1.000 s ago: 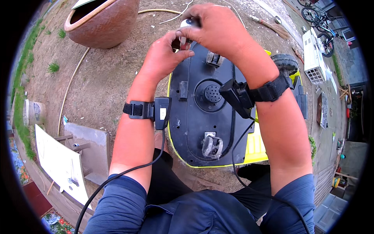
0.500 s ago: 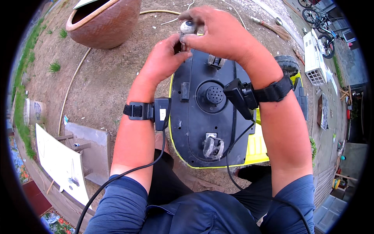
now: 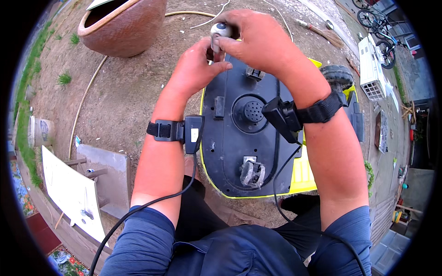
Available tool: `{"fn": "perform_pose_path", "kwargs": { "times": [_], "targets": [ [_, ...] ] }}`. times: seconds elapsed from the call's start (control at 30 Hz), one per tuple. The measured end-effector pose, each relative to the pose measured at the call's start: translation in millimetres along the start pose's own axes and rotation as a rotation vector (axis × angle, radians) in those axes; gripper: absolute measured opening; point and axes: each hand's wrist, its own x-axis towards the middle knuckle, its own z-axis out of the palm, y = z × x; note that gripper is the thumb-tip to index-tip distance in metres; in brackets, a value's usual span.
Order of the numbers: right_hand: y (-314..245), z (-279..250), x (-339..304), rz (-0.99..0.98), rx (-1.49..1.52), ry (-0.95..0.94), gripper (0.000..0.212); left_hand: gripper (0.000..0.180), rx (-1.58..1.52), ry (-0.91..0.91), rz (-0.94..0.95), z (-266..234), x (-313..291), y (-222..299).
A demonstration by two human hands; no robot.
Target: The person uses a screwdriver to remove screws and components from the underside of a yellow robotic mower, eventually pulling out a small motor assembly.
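To work this well, we should let the broad black base with its yellow edge (image 3: 230, 145) bear on the ground below our hands and keep our forearms from leaning on it. Our right hand (image 3: 258, 41), arched in from the right, pinches a small round part (image 3: 220, 29) between thumb and forefinger; an even grip and short turns of the wrist would suit it, we judge. Our left hand (image 3: 192, 65) sits just left of and below the right, curled narrow against the part's lower side. We cannot tell how firmly it grips, but it would serve best as a steady support.

The base looks dusty, with a round perforated boss (image 3: 253, 112) below both hands, a black wheel (image 3: 338, 76) right of the right hand, a grimy fork (image 3: 252, 173) well below the left, toward us, and a dark bracket (image 3: 255, 73) just below the right. The small round part, between our hands at the base's far end, looks off-white and smudged, with a dark spot on top.
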Motion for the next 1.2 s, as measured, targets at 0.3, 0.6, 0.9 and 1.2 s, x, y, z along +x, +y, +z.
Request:
{"fn": "perform_pose_path", "kwargs": {
  "times": [0.3, 0.6, 0.9, 1.2],
  "targets": [
    [5.0, 4.0, -0.4, -0.037, -0.027, 0.018, 0.047, 0.027, 0.000, -0.039, -0.004, 1.1, 1.7, -7.0],
    [8.8, 6.8, -4.8, 0.003, 0.113, 0.118, 0.039, 0.034, 0.070, -0.038, -0.026, -0.2, -0.2, -4.6],
    [-7.9, -41.2, 1.6, 0.013, 0.269, 0.130, 0.032, 0.046, -0.344, -0.039, -0.030, -18.2, 0.8, -1.5],
    [-29.8, -75.3, -13.5, -0.124, 0.238, 0.288, 0.035, 0.036, -0.207, 0.042, -0.053, -28.2, 3.6, -12.3]
  ]
}}
